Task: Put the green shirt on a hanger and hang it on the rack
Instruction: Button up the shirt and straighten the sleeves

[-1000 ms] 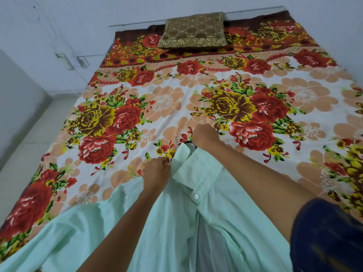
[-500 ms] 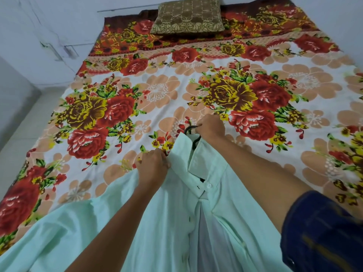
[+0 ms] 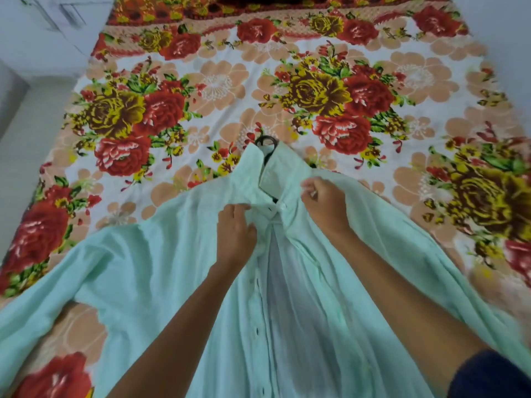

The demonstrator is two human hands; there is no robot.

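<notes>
A pale green shirt (image 3: pixel 161 282) lies face up and spread open on a bed covered by a floral bedsheet (image 3: pixel 201 81) of red and yellow roses, seen from above by the person wearing the camera. At the far left, one sleeve trails off toward the bed's edge. Moving inward, the left hand (image 3: pixel 234 234) pinches the left front edge of the shirt just below the collar, fingers closed on the cloth. Between the hands, the top button and its buttonhole sit close together but appear unfastened, and below them the front gapes open. Above, the dark hook of a hanger (image 3: pixel 265 141) pokes out of the collar, so the hanger seems to be inside the shirt already. To the right, the right hand (image 3: pixel 324 205) grips the other front edge beside the button. No rack is in view. The risk from here, as a judgement: if the shirt is lifted with the top button undone, the thin cloth may slide off one hanger shoulder; tugging the fronts unevenly could also shift the hanger off centre.
</notes>
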